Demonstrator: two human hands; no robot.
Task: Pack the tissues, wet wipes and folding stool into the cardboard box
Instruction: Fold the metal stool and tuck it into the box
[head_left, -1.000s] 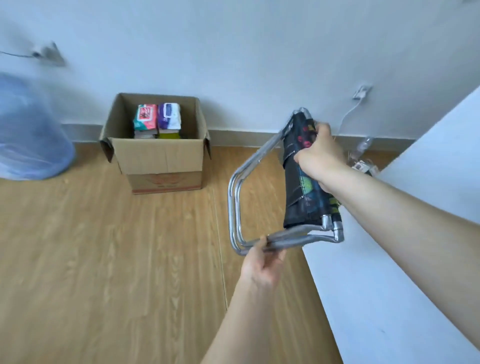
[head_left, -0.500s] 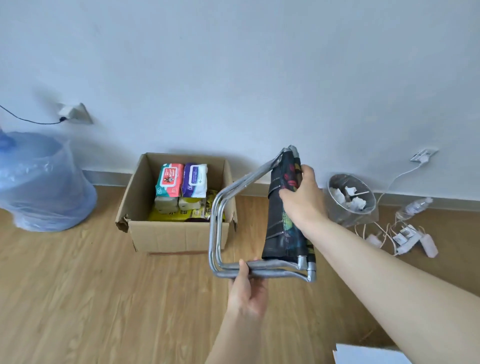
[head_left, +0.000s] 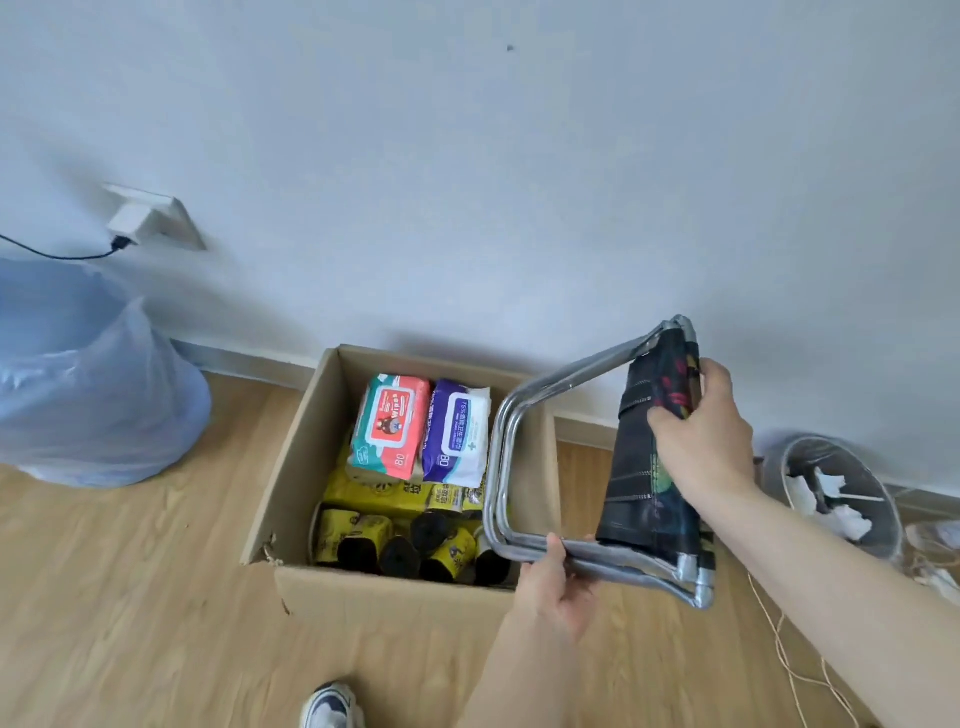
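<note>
The open cardboard box (head_left: 395, 603) stands on the wood floor against the wall. Inside it lie a red wet-wipes pack (head_left: 392, 431), a purple-and-white wet-wipes pack (head_left: 460, 439), yellow tissue packs (head_left: 379, 493) and several yellow-banded black rolls (head_left: 400, 551). I hold the folded stool (head_left: 644, 467), a steel tube frame with dark patterned fabric, in the air over the box's right side. My left hand (head_left: 558, 584) grips the lower tube. My right hand (head_left: 701, 431) grips the fabric seat.
A large blue water jug in a plastic bag (head_left: 88, 384) sits at the left by the wall. A wall socket with a plug (head_left: 140, 221) is above it. A lined waste bin (head_left: 836, 493) and loose cords (head_left: 789, 654) are at the right. My shoe (head_left: 330, 706) is at the bottom.
I have stepped closer to the box, which now looks bigger and nearer. The stool, still in both hands, now hangs over the box's right edge instead of in front of it.
</note>
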